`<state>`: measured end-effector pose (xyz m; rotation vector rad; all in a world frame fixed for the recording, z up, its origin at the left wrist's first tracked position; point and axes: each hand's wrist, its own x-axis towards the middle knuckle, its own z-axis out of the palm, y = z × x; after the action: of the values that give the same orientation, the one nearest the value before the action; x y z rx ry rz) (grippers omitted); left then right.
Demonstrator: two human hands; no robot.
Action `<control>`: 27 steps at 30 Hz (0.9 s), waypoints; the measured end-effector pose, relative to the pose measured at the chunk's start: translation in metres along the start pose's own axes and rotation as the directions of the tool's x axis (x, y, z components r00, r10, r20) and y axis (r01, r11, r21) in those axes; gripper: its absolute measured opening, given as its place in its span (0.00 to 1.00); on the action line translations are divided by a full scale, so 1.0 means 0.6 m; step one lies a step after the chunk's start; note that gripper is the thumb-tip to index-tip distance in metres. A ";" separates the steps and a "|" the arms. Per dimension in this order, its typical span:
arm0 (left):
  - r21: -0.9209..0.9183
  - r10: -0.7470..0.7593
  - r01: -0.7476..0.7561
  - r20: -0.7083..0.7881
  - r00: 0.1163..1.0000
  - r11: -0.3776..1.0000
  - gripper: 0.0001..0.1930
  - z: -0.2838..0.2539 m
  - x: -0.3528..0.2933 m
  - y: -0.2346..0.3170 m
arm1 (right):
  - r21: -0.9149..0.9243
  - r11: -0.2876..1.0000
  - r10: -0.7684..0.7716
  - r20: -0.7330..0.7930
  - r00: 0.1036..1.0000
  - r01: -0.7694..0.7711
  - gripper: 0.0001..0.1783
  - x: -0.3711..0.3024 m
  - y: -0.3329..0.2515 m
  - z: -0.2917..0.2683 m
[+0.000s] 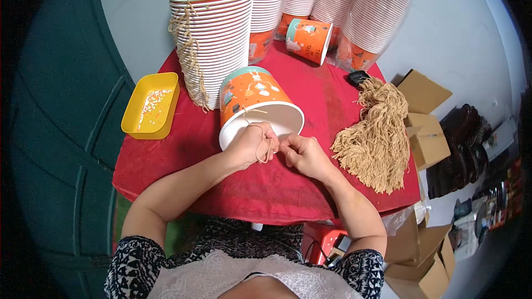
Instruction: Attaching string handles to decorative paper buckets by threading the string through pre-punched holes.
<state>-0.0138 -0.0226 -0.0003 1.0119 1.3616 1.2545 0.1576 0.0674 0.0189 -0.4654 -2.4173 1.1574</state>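
An orange paper bucket [246, 95] with a teal band and small printed figures lies on its side before me, its white-rimmed mouth toward me. My left hand [254, 145] is closed at that mouth, holding a tan cord [256, 111]. One end of the cord shows at the bucket's rim, and a loop hangs over my fingers. Right beside it, my right hand [306, 156] is pinched, with its fingertips close to the left ones. Whatever sits between the right fingertips is too small or hidden to name.
A tall stack of nested buckets [219, 50] with cords hanging down its side stands behind. Left is a yellow tray [148, 128] with small white pieces. A bundle of tan cords [377, 138] lies right. Another orange bucket [307, 39] lies near bagged stacks [377, 14].
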 end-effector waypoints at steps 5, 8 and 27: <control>-0.084 0.010 -0.008 0.020 1.000 0.996 0.03 -0.006 -0.001 -0.005 | -0.043 0.999 0.005 0.029 1.000 -0.004 0.04 -0.001 -0.003 -0.002; -0.048 -0.024 0.025 0.034 0.999 0.999 0.03 -0.005 -0.006 0.006 | -0.114 0.990 -0.084 -0.027 0.996 0.080 0.05 -0.001 -0.003 -0.001; 0.703 0.487 -0.366 0.033 0.873 0.609 0.07 0.028 -0.008 -0.004 | -0.191 0.981 -0.085 -0.209 0.974 0.044 0.11 0.003 0.043 0.025</control>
<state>0.0038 -0.0249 -0.0019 1.8983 1.8567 1.1853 0.1516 0.0738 -0.0095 -0.5364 -2.3389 0.8119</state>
